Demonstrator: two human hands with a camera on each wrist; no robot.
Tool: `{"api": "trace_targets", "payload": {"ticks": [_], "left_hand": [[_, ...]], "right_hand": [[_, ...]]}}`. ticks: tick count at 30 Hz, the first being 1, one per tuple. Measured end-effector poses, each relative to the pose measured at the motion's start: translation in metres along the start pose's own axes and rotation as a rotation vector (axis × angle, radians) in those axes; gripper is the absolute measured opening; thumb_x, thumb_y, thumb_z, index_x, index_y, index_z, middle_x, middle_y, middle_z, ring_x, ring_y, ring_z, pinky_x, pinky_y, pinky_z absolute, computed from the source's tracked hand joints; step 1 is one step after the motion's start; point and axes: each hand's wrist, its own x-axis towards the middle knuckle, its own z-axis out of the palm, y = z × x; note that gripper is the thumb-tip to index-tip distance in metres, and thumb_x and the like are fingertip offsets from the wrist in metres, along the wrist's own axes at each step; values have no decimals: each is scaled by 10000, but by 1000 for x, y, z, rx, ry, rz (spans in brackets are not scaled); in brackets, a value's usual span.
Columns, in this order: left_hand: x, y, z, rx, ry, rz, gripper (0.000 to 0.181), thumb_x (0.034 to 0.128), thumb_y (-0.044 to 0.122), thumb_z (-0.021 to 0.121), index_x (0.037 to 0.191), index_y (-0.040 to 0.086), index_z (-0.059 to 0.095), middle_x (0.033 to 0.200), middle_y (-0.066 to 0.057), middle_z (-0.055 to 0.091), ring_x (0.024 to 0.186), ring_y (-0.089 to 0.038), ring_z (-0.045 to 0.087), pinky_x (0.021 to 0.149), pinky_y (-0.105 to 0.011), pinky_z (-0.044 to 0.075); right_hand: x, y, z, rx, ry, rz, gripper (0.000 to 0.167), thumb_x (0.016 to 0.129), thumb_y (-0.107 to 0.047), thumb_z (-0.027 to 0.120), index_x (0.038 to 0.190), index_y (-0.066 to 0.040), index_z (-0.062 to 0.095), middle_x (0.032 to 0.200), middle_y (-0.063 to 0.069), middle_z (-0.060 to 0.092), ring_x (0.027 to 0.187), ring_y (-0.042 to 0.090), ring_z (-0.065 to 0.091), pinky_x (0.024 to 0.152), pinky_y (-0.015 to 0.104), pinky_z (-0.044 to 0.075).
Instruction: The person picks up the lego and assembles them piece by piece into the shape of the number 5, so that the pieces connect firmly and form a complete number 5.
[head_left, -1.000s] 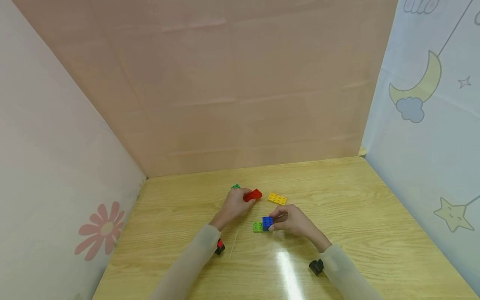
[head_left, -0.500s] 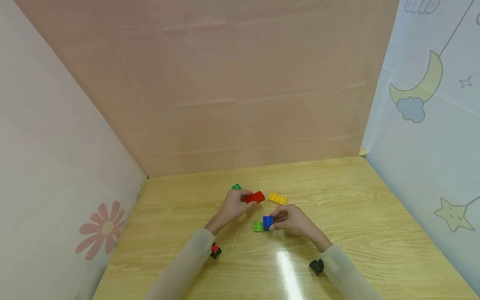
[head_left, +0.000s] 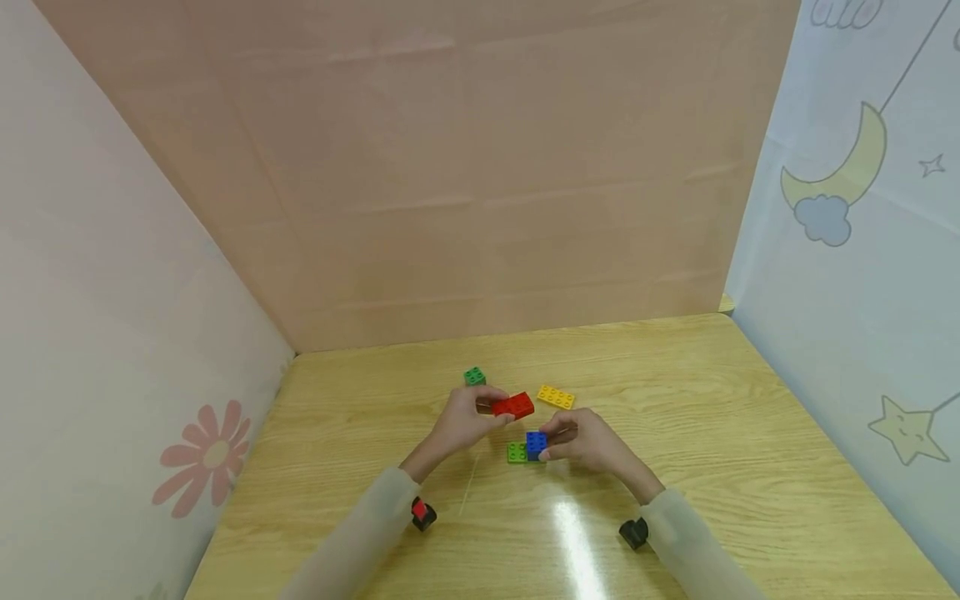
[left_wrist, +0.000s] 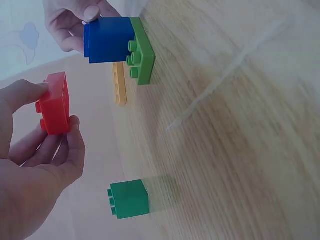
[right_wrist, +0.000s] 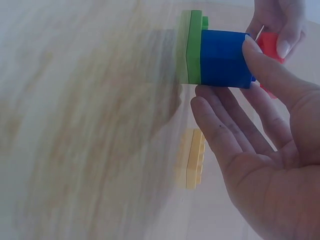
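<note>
one left hand (head_left: 461, 419) aloft with red brick (left_wrist: 56, 104)

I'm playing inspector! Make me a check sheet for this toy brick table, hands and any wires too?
Surface: wood-grain table, with a thin pale streak and a patch of glare.
Job's things: blue brick on one end of the light green brick; red brick held up; yellow brick and dark green brick apart on the table.
Clutter: nothing seen.
Hands: left hand pinches the red brick; right hand holds the blue one.
Cables: nothing seen.
Surroundings: brown sheet behind; flower picture left, moon picture right.
</note>
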Motion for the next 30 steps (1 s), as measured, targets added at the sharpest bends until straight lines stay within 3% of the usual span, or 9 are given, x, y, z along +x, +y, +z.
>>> {"api": "trace_targets", "payload": {"ticks": [9,21,30], "left_hand": [[-9,0,4,-67,-89,34,293,922,256,832,1182,132,776,1221,-40,743,1068,-207,716,925,-364,638],[-15,0,6,-64,-177,109,239,913,173,834,1143,130,790,1192,-19,758,1050,-119,689,862,-241,630],[-15,0,10,-28,-197,90,284,905,164,836,1180,114,787,1215,-47,755,1097,-185,700,887,-254,628]], "right_hand": [[1,3,0,10,-4,-7,297,873,-201,873,1112,-65,759,1163,124,775,1092,313,763,945,427,639],[0,4,1,12,7,-34,283,874,-203,873,1104,-84,760,1169,137,778,1068,295,768,929,431,641],[-1,4,3,3,12,-41,289,877,-198,870,1111,-72,756,1152,137,781,1044,269,773,905,380,645]]}}
